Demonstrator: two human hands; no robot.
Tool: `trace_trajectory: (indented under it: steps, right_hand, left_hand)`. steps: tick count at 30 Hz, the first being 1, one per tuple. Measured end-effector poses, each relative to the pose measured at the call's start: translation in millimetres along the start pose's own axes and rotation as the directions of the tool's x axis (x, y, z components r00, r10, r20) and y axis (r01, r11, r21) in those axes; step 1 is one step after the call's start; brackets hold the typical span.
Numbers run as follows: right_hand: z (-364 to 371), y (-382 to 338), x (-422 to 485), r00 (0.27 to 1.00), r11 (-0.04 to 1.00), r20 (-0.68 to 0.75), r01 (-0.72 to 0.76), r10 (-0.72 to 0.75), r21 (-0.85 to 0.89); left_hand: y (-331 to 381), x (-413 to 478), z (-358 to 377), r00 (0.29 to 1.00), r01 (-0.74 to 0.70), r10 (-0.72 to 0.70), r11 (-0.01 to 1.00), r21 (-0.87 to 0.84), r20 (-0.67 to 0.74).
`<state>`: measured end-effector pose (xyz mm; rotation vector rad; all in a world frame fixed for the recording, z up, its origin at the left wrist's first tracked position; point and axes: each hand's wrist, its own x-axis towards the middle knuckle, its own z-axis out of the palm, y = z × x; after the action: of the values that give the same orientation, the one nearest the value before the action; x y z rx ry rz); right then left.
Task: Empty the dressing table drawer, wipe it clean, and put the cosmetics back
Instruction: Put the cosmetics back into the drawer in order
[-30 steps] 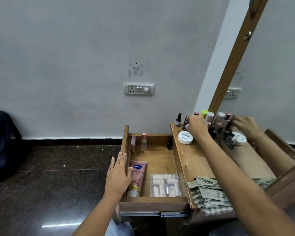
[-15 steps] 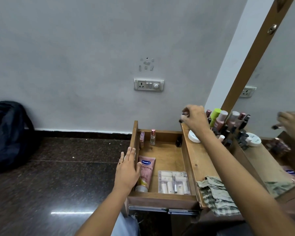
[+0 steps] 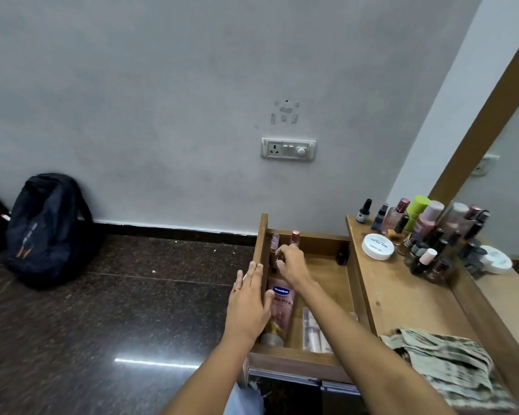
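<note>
1. Fingers [image 3: 283, 253] of my right hand [image 3: 292, 265] curl around a small dark bottle [image 3: 280, 259], low in the back-left corner of the drawer [image 3: 321, 239].
2. My left hand [image 3: 247, 304] lies flat on the drawer's left wall, fingers straight.
3. Vaseline tube [image 3: 280, 307] and clear box [image 3: 309, 326] lie near the front.
4. Bottles [image 3: 426, 235] crowd the counter [image 3: 402, 298]; a checked cloth [image 3: 444, 363] sits nearer me.

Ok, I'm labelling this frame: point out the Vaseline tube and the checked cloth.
Vaseline tube [image 3: 281, 311]: head view, on its pink body.
checked cloth [image 3: 445, 366]: head view, on its crumpled middle.
</note>
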<state>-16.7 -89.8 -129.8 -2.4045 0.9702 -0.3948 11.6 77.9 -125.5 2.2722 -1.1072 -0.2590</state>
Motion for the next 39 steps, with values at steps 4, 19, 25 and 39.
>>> trace_trajectory:
  steps: [4,19,25,39]
  right_hand:
    - [15.4,7.2,-1.6,0.997,0.994,-0.071,-0.006,0.014,0.11]
    - [38.2,1.0,-8.4,0.935,0.856,-0.142,-0.227,0.325,0.465]
    - [36.9,-0.3,-4.4,0.925,0.86,-0.122,-0.278,0.36,0.428]
    - [-5.7,13.1,-41.8,0.944,0.901,-0.207,-0.156,0.256,0.405]
  left_hand:
    - [-0.1,-0.3,0.6,1.0,0.003,-0.004,0.999,-0.044,-0.004]
    - [-0.6,-0.2,0.4,1.0,0.003,-0.003,0.999,-0.051,0.009]
    - [-0.8,0.9,1.5,1.0,0.007,-0.006,1.0,-0.016,0.018]
    - [1.0,0.6,0.8,1.0,0.007,-0.007,1.0,-0.022,0.015]
